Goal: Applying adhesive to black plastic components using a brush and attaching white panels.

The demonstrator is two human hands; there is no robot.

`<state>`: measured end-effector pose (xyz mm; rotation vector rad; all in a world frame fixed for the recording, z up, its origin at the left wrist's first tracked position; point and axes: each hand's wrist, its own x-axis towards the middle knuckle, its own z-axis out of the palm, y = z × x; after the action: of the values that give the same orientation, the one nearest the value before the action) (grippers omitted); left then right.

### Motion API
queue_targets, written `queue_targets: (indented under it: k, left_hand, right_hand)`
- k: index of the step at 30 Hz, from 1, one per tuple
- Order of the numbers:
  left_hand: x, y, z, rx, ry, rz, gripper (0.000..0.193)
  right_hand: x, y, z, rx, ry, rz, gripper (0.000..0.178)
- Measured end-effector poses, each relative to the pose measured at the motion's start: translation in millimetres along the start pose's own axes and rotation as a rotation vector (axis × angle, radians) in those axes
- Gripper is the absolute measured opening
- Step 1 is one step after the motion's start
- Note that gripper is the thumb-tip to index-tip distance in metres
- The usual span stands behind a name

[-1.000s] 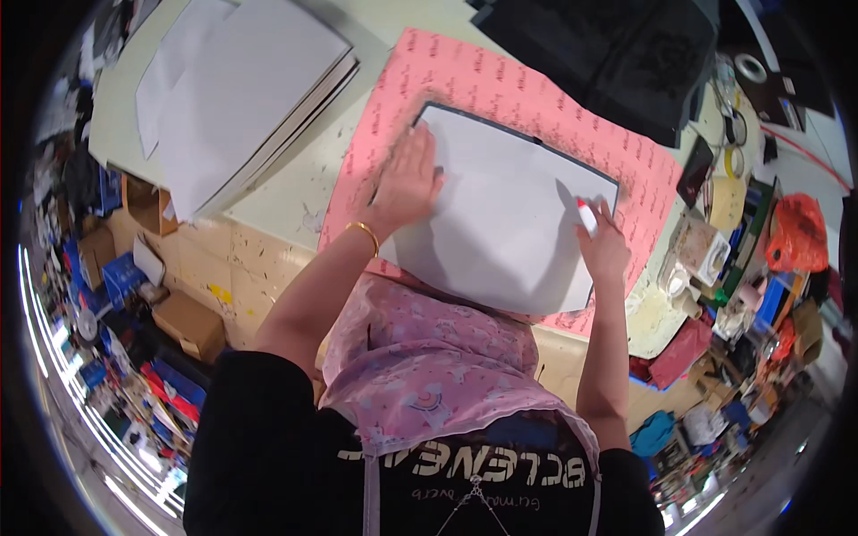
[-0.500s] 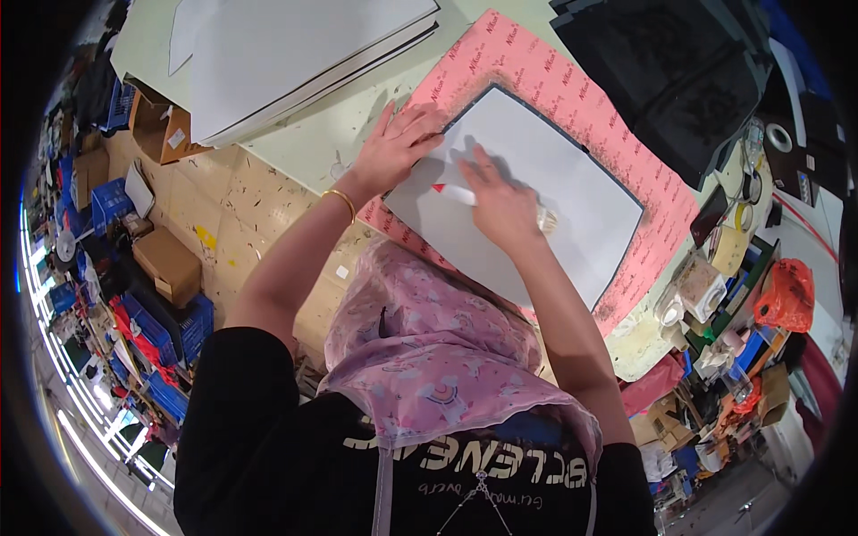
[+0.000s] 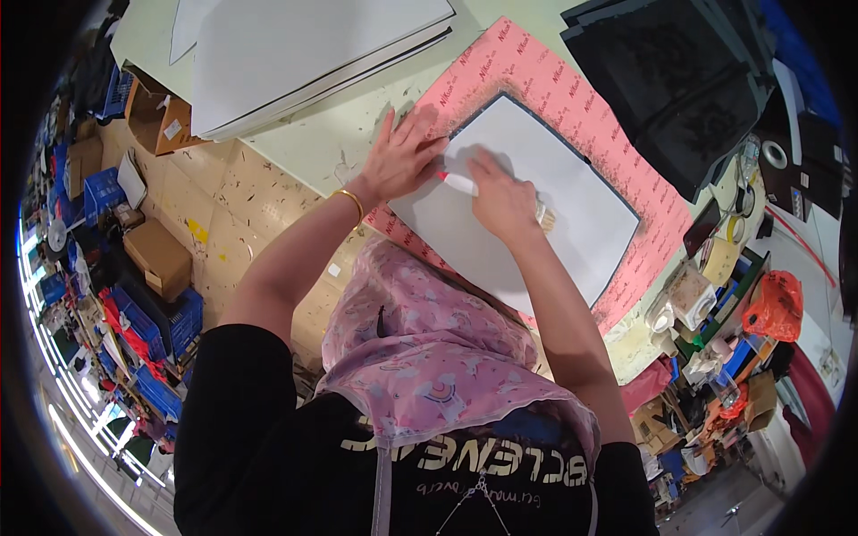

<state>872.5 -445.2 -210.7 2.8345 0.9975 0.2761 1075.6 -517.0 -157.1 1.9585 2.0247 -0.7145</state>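
A pale grey sheet [image 3: 572,192] with a dark edging lies on a pink printed sheet [image 3: 660,213] on the table. My left hand [image 3: 400,163] rests at its left edge, fingers stretched out over the pink sheet. Over the middle of the grey sheet, my right hand [image 3: 502,204] is closed around a brush [image 3: 459,184]. The brush has a white handle with a red tip pointing toward my left hand, and its pale bristles show on the other side of my fingers. Dark smudges mark the pink sheet around the grey one.
A stack of large pale sheets [image 3: 304,54] lies at the far left of the table [image 3: 295,147]. Black sheets [image 3: 679,80] are piled at the far right. Tape rolls, containers and an orange plastic bag [image 3: 774,305] crowd the right side. Cardboard boxes [image 3: 158,257] stand on the floor at left.
My left hand has shifted slightly along the edge, still spread. The right hand with the brush stays over nearly the same part of the grey sheet. The whole view has shifted a little.
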Motion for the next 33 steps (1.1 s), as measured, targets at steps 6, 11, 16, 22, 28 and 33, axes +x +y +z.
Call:
queue_targets:
  k: [6,11,16,22,28,33]
  left_hand:
    - [-1,3,5,0.054,-0.037,-0.014,0.054]
    - [1,1,-9,0.0,0.041,-0.077,0.033]
    - [-60,-4,-26,-0.157,-0.128,-0.613,0.013]
    - [-47,95,10,-0.286,0.12,-0.019,0.038]
    - [-26,136,29,-0.166,-0.095,0.236,0.054]
    - [-19,164,34,-0.234,-0.073,0.269,0.066]
  right_hand:
    - [21,5,-10,0.088,-0.067,0.1,0.057]
    - [-12,42,-15,0.457,0.134,0.117,0.046]
    - [-147,130,8,0.922,0.492,0.654,0.026]
    - [-280,187,89,0.837,0.363,1.27,0.027]
    - [-277,170,126,0.663,0.141,1.268,0.031]
    - [-292,160,138,0.431,0.399,0.874,0.032]
